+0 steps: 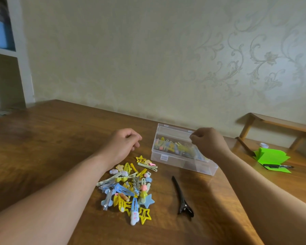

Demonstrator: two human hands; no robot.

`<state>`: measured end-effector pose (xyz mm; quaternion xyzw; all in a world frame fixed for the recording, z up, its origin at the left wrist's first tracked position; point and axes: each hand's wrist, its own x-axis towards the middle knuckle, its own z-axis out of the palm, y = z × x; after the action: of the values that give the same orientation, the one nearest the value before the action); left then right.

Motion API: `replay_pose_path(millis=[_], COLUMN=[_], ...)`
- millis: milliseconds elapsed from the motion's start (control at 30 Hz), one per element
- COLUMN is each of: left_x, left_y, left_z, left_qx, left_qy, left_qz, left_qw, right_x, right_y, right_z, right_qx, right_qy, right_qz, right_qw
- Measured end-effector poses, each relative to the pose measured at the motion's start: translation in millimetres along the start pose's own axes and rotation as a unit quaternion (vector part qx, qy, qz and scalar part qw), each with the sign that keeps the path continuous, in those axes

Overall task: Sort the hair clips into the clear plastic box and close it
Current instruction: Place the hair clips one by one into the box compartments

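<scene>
Pile of hair clips sits on the table right in front of me, a loose heap of yellows and blues, and it's far from sorted. The clear plastic box lies at about two o'clock from the heap, near it but not touching, long axis running ten to four. Lid up, some clips already inside. At three o'clock from the pile is the long black clip, on its own, lying roughly twelve to six.

My left hand hovers just past the heap at twelve o'clock. It's the nearer one, fingers loosely curled and nothing showing in them. So the next pick is a short pull back toward me, I reckon.

My right hand is up at the right end of the lid, fingers bunched. Whether they pinch the lid's edge or a small clip, I cannot tell. Forearm crosses in from five o'clock.
</scene>
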<state>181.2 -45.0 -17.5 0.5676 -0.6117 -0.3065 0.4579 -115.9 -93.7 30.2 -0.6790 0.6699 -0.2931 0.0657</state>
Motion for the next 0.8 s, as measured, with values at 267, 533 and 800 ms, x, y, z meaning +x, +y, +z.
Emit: replay_pose_path(millis=[267,533,800], left_x=[1,2,0], left_y=[-1,-2,-1], left_z=[0,2,2], left_qx=[0.002,-0.006,0.005], left_qy=[-0.003,-0.006,-0.002], left_qz=[-0.001,0.006,0.015], left_qw=[1.000,1.000,1.000], right_x=[-83,-98,-95], right_y=[-69,-76,-63], right_z=[7,24,22], right_qx=[0.015,-0.183,-0.010], right_qy=[-0.040,-0.104,-0.074], right_qz=[-0.193,-0.265,-0.222], right_qw=[0.980,0.941,0.972])
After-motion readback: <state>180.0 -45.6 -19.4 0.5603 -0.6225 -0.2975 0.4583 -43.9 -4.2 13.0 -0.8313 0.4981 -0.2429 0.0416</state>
